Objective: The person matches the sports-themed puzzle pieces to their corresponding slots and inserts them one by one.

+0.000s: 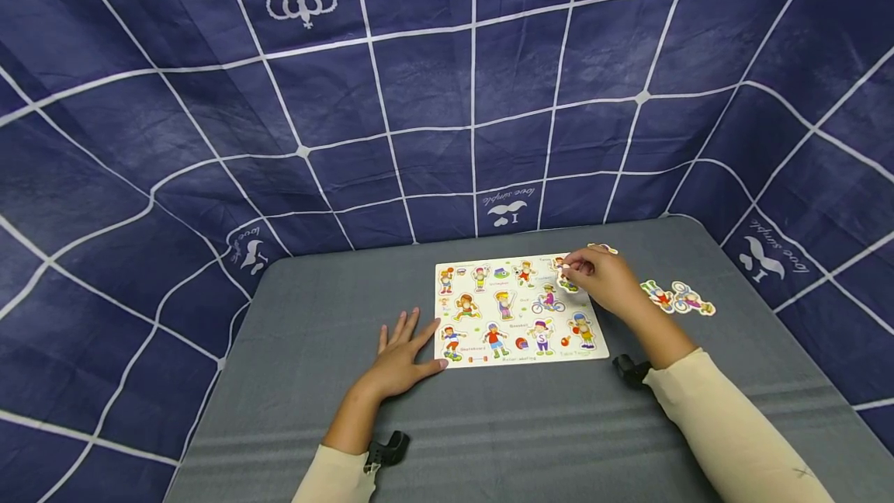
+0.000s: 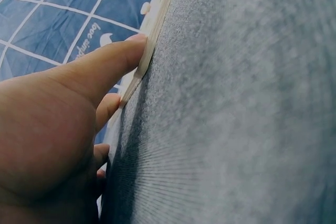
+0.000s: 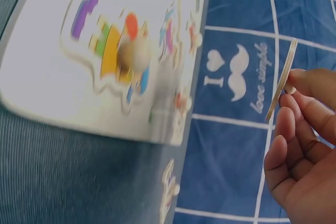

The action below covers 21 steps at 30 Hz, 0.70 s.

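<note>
A white wooden puzzle board [image 1: 487,310] with printed sports children and knobbed pieces lies flat on the grey table. At its upper right corner my right hand [image 1: 602,278] pinches a thin knobbed puzzle piece [image 1: 569,284] between thumb and fingers. In the right wrist view this piece [image 3: 282,82] shows edge-on, tilted and raised over the table. My left hand [image 1: 396,362] rests at the board's lower left corner with fingers spread, the thumb [image 2: 123,56] and index finger touching the edge. Part of the held piece is hidden behind my right fingers.
Two loose pieces, a red-and-green figure [image 1: 656,296] and a cyclist [image 1: 693,300], lie right of the board beyond my right forearm. Another loose piece [image 1: 604,248] shows partly behind my right hand. Blue gridded cloth [image 1: 433,99] hangs around the back and sides of the table.
</note>
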Each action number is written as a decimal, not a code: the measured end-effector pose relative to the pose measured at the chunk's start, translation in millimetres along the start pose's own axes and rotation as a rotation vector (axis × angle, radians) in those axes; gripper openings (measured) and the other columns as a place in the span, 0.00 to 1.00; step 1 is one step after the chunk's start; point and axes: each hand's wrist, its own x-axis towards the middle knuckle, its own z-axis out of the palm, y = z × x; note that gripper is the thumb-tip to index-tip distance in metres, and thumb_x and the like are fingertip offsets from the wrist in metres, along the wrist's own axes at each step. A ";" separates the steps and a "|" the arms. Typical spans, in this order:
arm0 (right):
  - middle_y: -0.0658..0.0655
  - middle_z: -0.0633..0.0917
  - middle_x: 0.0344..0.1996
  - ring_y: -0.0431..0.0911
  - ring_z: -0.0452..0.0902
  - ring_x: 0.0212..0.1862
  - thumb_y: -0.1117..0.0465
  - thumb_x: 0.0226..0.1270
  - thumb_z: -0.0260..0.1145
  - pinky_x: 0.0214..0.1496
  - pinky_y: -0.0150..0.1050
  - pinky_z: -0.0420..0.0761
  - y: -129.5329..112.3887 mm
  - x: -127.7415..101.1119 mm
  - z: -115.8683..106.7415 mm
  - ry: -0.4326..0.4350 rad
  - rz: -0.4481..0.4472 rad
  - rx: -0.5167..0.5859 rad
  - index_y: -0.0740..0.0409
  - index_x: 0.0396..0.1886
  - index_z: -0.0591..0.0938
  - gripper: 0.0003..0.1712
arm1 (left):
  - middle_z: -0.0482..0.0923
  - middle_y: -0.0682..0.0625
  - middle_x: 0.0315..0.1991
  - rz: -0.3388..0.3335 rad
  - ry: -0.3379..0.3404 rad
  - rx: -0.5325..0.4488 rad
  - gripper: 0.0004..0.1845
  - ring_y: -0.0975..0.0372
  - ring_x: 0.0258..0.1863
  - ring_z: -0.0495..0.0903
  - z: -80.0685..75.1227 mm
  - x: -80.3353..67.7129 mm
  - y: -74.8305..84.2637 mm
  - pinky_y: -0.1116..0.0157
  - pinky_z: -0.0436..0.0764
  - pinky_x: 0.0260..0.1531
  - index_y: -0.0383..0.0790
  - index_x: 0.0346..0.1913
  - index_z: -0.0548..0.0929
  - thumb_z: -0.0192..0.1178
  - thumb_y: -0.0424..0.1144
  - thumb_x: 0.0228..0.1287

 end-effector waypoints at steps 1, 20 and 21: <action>0.52 0.81 0.29 0.42 0.72 0.32 0.61 0.65 0.73 0.33 0.32 0.71 -1.7 -0.1 0.9 -0.007 0.001 0.009 0.58 0.40 0.88 0.06 | 0.42 0.42 0.83 -0.003 -0.005 0.003 0.42 0.44 0.83 0.36 -0.4 0.2 0.4 0.35 0.30 0.75 0.59 0.79 0.61 0.63 0.63 0.65; 0.51 0.82 0.30 0.41 0.73 0.34 0.63 0.65 0.72 0.36 0.33 0.74 -38.1 0.4 28.3 -0.073 -0.082 0.140 0.59 0.41 0.87 0.07 | 0.41 0.43 0.83 -0.023 -0.011 0.009 0.42 0.46 0.83 0.35 -1.5 -1.5 3.2 0.35 0.30 0.76 0.61 0.79 0.61 0.61 0.66 0.65; 0.51 0.82 0.30 0.41 0.73 0.33 0.63 0.65 0.72 0.36 0.33 0.74 -40.6 0.4 29.5 -0.076 -0.088 0.143 0.58 0.41 0.87 0.07 | 0.42 0.43 0.83 -0.022 -0.010 0.010 0.42 0.46 0.83 0.35 -1.5 -1.5 3.2 0.35 0.30 0.76 0.61 0.79 0.61 0.61 0.66 0.65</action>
